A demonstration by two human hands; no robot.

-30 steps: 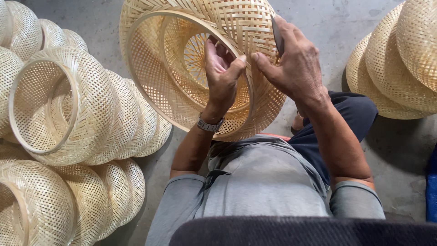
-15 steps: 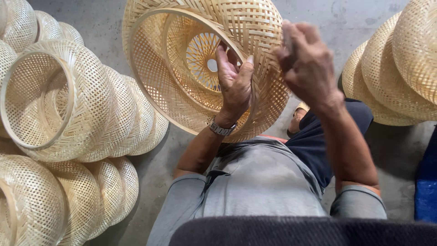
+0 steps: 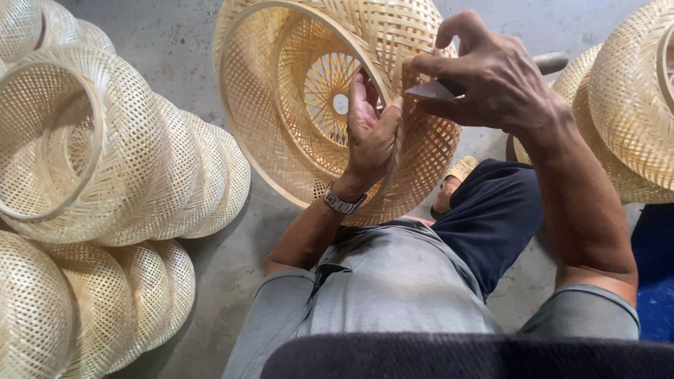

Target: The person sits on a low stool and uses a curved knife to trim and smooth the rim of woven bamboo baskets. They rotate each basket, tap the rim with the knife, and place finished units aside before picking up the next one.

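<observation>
Large pale woven bamboo basket, bowl-shaped with a round rim hoop [image 3: 281, 126], held up in front of the person, tipped on its side so the open mouth faces the camera; spoke-pattern base with a small centre hole visible deep inside

Left hand [image 3: 368, 133] reaches inside the basket mouth, palm against the inner wall near the rim, thumb hooked over the edge; grip clamped on the basket wall. Silver metal wristwatch [image 3: 342, 201] on that wrist

Right hand [image 3: 491, 77] sits on the outside of the rim, upper right, fingers closed together on a short dark flat blade [image 3: 432, 90] whose tip touches the rim just beside the left thumb. What looks like the grey handle end [image 3: 551, 62] sticks out past the knuckles, can't tell for sure

Basket's lower edge hangs just above the person's lap, grey shirt and dark trousers below it

Around: row of nested pale woven bamboo baskets on their sides [image 3: 119, 147] at left on the grey concrete floor [image 3: 175, 42], second row [image 3: 84, 309] below it at lower left, another stack of the same baskets [image 3: 625, 105] at right, well apart from the held one. Tan woven sandal [image 3: 460, 170] on the foot showing under the basket, blue object [image 3: 653, 281] at far right edge
</observation>
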